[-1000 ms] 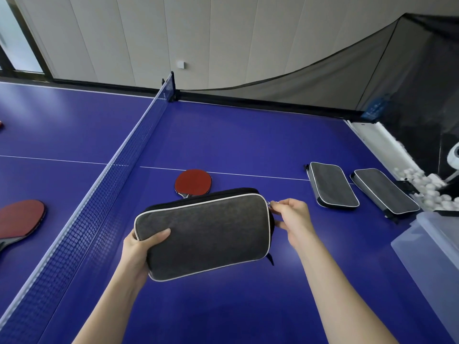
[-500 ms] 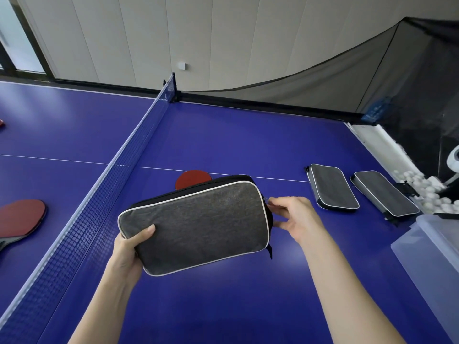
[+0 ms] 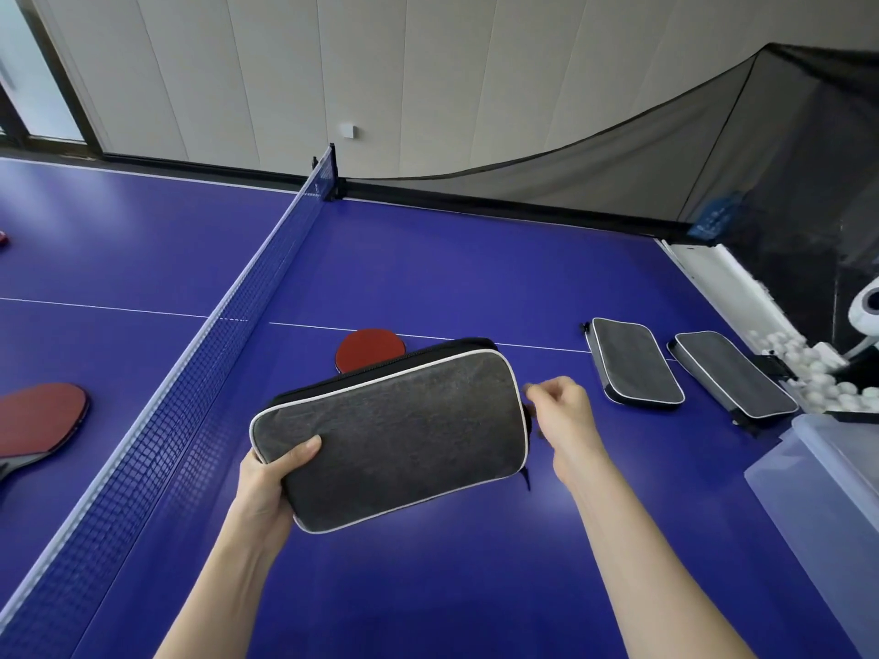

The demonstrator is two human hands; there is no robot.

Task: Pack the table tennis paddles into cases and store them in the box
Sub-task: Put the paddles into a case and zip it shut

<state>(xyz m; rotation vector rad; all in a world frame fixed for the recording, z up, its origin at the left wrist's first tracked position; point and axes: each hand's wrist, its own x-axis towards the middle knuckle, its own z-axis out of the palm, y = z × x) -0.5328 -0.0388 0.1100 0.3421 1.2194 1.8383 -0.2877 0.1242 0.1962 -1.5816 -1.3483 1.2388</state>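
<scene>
Held over the worktop, a grey case lies lengthwise between the hands: left hand gripping its left corner, right hand fingers pinching what seems a zip pull at its right end.

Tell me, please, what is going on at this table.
A person holds a grey case above the table: the left hand grips its left end, and the right hand pinches at its right edge, apparently the zip pull. One red paddle lies behind the case, a second paddle across the net. Two spare cases lie flat to the right, near a clear box.
</scene>
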